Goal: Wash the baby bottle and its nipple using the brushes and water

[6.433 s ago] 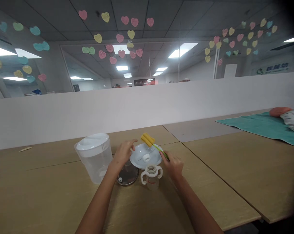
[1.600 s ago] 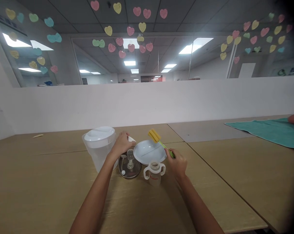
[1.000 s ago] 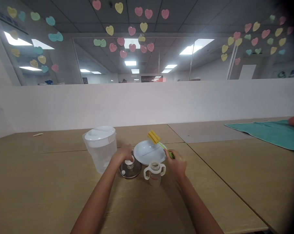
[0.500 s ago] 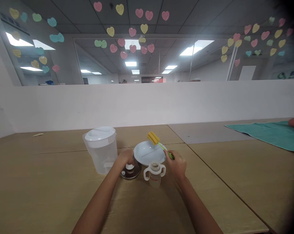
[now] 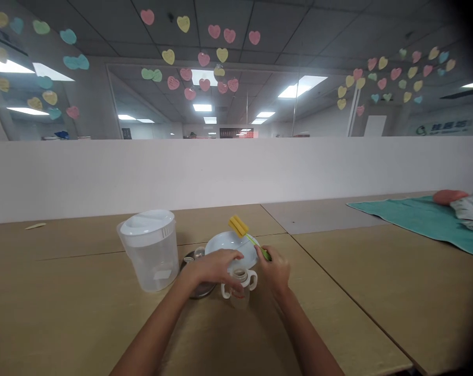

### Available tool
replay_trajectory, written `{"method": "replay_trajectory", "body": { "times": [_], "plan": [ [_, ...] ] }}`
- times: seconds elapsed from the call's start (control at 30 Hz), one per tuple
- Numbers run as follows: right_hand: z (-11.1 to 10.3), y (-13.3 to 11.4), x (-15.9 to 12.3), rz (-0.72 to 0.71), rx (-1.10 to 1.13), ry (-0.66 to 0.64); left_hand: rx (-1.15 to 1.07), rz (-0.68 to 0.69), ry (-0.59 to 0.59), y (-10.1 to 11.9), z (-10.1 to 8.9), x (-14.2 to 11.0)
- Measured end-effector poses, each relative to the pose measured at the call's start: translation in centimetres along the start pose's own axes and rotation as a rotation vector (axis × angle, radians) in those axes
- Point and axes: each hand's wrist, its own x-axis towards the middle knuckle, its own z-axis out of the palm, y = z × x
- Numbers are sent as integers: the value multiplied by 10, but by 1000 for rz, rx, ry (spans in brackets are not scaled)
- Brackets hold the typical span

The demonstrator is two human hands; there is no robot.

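Note:
My right hand (image 5: 276,269) is closed round the green handle of a bottle brush (image 5: 238,226), whose yellow sponge head tilts up to the left over a white bowl (image 5: 215,243). My left hand (image 5: 216,267) is open, thumb and fingers spread beside and above a two-handled baby bottle (image 5: 240,298). The bottle stands upright and uncapped on the table; whether my fingers touch it I cannot tell. Partly behind my left wrist lies a dark round tray (image 5: 201,292) with small bottle parts (image 5: 199,253) on it, among them a clear dome-like piece.
A lidded translucent pitcher (image 5: 150,256) stands left of the tray. At the far right a teal towel (image 5: 412,222) carries a reddish item (image 5: 450,197) and a pale cloth-like bundle (image 5: 471,210). A low white wall (image 5: 221,172) closes off the table's back.
My left hand has left the white part on the tray and moved right to the baby bottle, its fingers opening. The brush stays in my right hand. The view has turned slightly right.

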Motion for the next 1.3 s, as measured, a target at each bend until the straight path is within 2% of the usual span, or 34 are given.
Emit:
{"method": "replay_trajectory", "body": {
  "times": [0.13,0.27,0.4,0.47,0.57,0.67,0.8,0.97,1.2,1.3],
  "plan": [
    [-2,-1,3,38,15,-13,87,59,-59,8,19,12],
    [-5,-4,6,91,66,4,-75,60,-37,6,5,8],
    [-12,-8,7,86,195,71,-238,10,154,1,-20,-1],
    [-15,-10,5,23,250,106,-233,22,291,-7,-27,-2],
    [-15,-12,0,-195,276,101,-47,20,498,-25,-33,0],
    [-12,-14,-5,-338,228,58,139,19,576,-41,-35,3],
    [-6,-20,-6,-393,152,-17,349,-4,620,-51,-35,5],
    [-6,-24,-6,-426,63,8,544,39,636,-44,-32,6],
    [-10,-19,-7,-445,53,-10,691,118,538,-21,-32,3],
    [-10,-20,-9,-456,35,11,701,144,471,-13,-24,6]
  ]
}}
